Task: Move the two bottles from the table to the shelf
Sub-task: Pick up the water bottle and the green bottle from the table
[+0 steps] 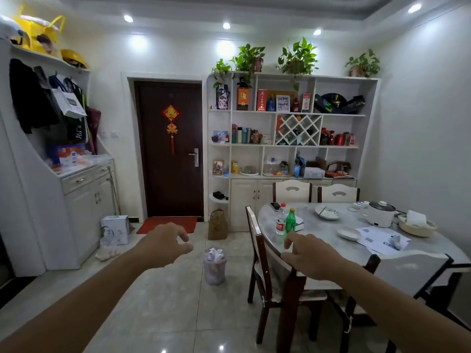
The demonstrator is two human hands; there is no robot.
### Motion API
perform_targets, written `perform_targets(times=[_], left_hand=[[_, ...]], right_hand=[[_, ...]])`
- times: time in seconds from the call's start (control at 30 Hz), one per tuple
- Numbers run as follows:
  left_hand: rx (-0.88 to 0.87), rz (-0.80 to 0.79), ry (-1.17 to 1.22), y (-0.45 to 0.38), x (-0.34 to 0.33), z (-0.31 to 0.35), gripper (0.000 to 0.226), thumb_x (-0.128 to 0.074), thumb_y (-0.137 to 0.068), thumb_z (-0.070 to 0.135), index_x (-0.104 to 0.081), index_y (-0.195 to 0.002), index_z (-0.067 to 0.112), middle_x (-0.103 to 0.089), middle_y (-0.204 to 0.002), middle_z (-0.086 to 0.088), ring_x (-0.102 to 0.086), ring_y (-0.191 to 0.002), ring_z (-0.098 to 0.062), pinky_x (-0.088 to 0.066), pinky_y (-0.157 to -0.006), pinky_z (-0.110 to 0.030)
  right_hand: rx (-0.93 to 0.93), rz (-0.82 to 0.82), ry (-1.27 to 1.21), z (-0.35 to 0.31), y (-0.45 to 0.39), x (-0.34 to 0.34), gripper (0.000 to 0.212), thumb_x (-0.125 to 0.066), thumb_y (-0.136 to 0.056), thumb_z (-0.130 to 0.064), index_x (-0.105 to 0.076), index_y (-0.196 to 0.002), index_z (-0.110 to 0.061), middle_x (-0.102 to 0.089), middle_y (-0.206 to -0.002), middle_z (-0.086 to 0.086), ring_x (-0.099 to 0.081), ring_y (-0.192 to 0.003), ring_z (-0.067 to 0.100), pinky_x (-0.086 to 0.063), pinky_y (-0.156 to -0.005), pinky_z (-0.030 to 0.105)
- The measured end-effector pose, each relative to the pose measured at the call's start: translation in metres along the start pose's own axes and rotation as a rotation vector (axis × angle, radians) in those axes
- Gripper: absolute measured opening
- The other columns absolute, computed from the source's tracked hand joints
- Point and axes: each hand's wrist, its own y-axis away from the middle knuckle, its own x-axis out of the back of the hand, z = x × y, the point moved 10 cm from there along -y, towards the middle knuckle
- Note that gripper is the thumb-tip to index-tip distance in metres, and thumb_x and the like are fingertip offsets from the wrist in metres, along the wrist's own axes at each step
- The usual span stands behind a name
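Note:
Two bottles stand upright side by side near the left edge of the marble table [331, 233]: a clear water bottle [281, 221] with a red cap and red label, and a green bottle [290, 221] with a yellow cap to its right. My right hand [309, 254] hovers just in front of them, fingers spread, holding nothing and apart from both. My left hand [165, 244] is stretched out over the floor to the left, fingers loosely curled and empty. The white shelf unit [285, 146] stands against the back wall behind the table.
A dark wooden chair [270, 261] stands between me and the table's left edge. On the floor sit a waste bin [214, 266] and a brown bag [217, 224]. The table carries plates, papers, a white cooker [381, 212] and a phone. A dark door [170, 149] is left of the shelf.

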Motion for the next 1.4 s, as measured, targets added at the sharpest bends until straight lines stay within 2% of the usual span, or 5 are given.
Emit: perform_targets(times=[0.4, 0.57, 0.87, 1.03, 1.4], left_hand=[[-0.092, -0.061, -0.023, -0.171, -0.016, -0.025, 0.033, -0.064, -0.088, 0.039, -0.065, -0.112, 0.016, -0.06, -0.082, 0.011, -0.067, -0.064, -0.007, -0.046, -0.05, -0.014], [-0.14, -0.093, 0.013, -0.254, -0.005, -0.034, 0.012, -0.065, -0.088, 0.035, -0.065, -0.096, 0.026, -0.065, -0.083, 0.011, -0.068, -0.069, -0.009, -0.048, -0.053, -0.015], [-0.192, -0.167, 0.082, -0.381, -0.037, -0.018, 0.027, -0.066, -0.088, 0.032, -0.066, -0.11, 0.017, -0.063, -0.078, 0.01, -0.07, -0.071, -0.011, -0.05, -0.055, -0.018], [-0.23, -0.198, 0.081, -0.46, -0.072, 0.009, 0.028, -0.065, -0.089, 0.031, -0.068, -0.109, 0.012, -0.068, -0.084, 0.003, -0.071, -0.078, -0.017, -0.059, -0.066, -0.027], [-0.255, -0.221, 0.145, -0.632, -0.144, 0.046, 0.027, -0.067, -0.083, 0.036, -0.069, -0.106, 0.02, -0.075, -0.086, 0.0, -0.072, -0.076, -0.013, -0.06, -0.076, -0.035]], right_hand=[[-0.062, 0.053, 0.037, 0.024, -0.15, -0.007, 0.024, -0.056, -0.095, -0.04, -0.053, -0.111, -0.023, -0.053, -0.078, -0.009, -0.052, -0.069, 0.006, -0.045, -0.066, 0.021], [-0.098, 0.091, 0.024, 0.034, -0.22, 0.0, 0.025, -0.057, -0.095, -0.039, -0.055, -0.112, -0.021, -0.052, -0.076, -0.011, -0.05, -0.066, 0.004, -0.04, -0.062, 0.02], [-0.184, 0.111, -0.019, 0.079, -0.328, -0.002, 0.023, -0.057, -0.093, -0.04, -0.056, -0.108, -0.023, -0.065, -0.094, -0.003, -0.063, -0.084, 0.013, -0.058, -0.081, 0.033], [-0.198, 0.113, -0.01, 0.118, -0.397, -0.012, 0.024, -0.057, -0.091, -0.046, -0.054, -0.104, -0.026, -0.054, -0.078, -0.012, -0.054, -0.072, 0.007, -0.048, -0.068, 0.026], [-0.187, 0.124, -0.077, 0.197, -0.533, -0.025, 0.025, -0.066, -0.083, -0.042, -0.047, -0.096, -0.032, -0.055, -0.082, -0.012, -0.05, -0.068, 0.003, -0.036, -0.058, 0.018]])
